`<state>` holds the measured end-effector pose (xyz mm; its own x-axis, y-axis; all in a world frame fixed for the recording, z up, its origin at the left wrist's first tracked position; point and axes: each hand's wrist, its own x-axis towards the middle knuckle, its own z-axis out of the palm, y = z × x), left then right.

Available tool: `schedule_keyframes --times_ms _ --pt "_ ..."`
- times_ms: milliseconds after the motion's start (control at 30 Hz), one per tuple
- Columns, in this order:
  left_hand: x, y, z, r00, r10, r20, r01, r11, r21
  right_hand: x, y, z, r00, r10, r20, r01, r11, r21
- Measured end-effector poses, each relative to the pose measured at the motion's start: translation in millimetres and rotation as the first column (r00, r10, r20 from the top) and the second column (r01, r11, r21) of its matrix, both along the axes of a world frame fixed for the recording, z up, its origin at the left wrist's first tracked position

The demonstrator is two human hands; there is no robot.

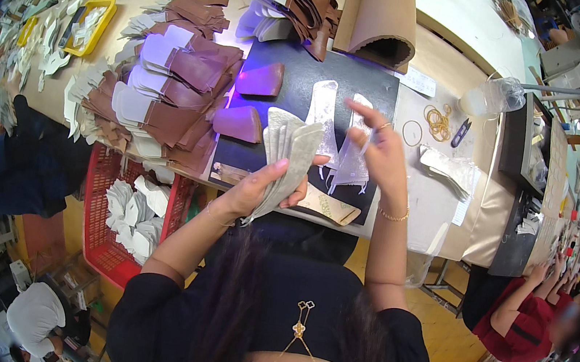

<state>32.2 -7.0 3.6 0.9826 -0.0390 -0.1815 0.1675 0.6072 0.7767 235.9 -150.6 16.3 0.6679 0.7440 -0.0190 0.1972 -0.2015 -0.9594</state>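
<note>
My left hand [267, 187] grips a fanned bundle of pale grey, strip-shaped cut pieces [290, 148], held upright over the near edge of a black mat [298, 65]. With its fingers apart and nothing visible in them, my right hand [383, 153] hovers above the mat's right side. Close to its fingers, shiny whitish cut pieces [324, 108] lie on the mat, with thin threads at their lower ends. Left of the bundle are two brown leather pieces [239, 123]. A cream-coloured piece [331, 205] lies at the mat's front edge, partly behind my left hand.
Stacks of brown pieces with pale ends [184, 68] crowd the left. A curved cardboard form [385, 18] stands behind the mat. Rubber bands [438, 124], thread snips [461, 132] and a pale bundle [445, 172] lie right. A red basket [92, 206] sits below left.
</note>
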Motion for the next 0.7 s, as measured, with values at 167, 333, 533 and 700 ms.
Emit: schedule_keyframes --times_ms 167,333,533,700 --pt "4.2 1.2 -1.5 0.999 -0.042 0.016 0.042 0.999 0.013 -40.3 8.3 28.8 0.985 0.085 0.152 -0.110 0.980 0.164" --pt "0.0 7.2 0.5 0.980 0.181 -0.083 -0.195 0.957 -0.214 -52.2 -6.6 49.9 0.966 0.242 -0.095 -0.151 0.820 0.551" --pt "-6.3 26.4 0.4 0.948 0.317 -0.034 -0.316 0.921 -0.228 -24.7 11.8 48.6 0.946 0.042 -0.320 0.172 0.774 0.610" --pt "-24.0 38.8 11.7 0.959 0.266 -0.103 -0.249 0.957 0.152 0.5 32.7 44.4 0.913 0.006 -0.409 0.251 0.781 0.571"
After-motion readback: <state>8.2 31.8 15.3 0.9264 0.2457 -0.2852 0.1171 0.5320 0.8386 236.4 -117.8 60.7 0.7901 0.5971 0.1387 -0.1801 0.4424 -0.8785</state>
